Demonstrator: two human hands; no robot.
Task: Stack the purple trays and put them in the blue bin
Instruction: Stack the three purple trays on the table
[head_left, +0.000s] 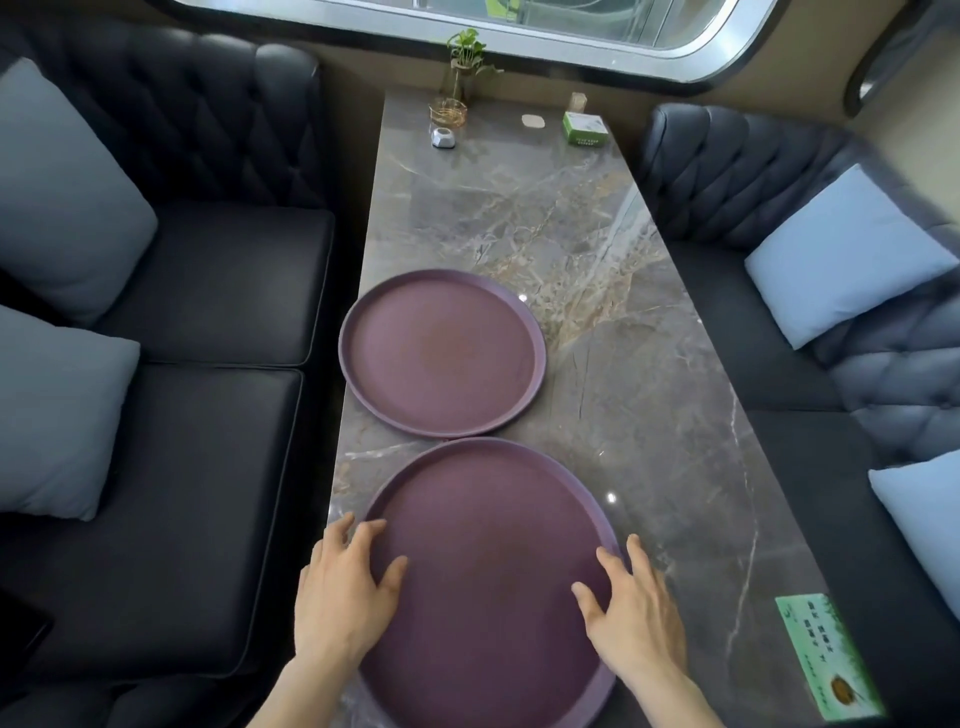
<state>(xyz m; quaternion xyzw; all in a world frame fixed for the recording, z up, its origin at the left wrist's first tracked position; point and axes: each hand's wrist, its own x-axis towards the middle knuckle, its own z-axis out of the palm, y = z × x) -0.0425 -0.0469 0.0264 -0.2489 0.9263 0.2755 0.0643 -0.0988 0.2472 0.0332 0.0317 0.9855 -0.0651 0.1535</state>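
1. A long marble table (597, 291) stretches ahead of me.
2. Dark tufted sofas (218, 291) with pale blue cushions (67, 192) flank it.
3. Daylight enters through a rounded window (519, 21).

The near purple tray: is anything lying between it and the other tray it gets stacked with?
Nothing visible. The near tray, with the left hand and right hand at its sides, almost meets the far tray; only bare marble table lies around them. No blue bin shows.

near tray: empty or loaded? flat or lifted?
Empty: the near tray shows bare purple surface. It looks flat on the table; left hand and right hand rest at its rims, fingers spread.
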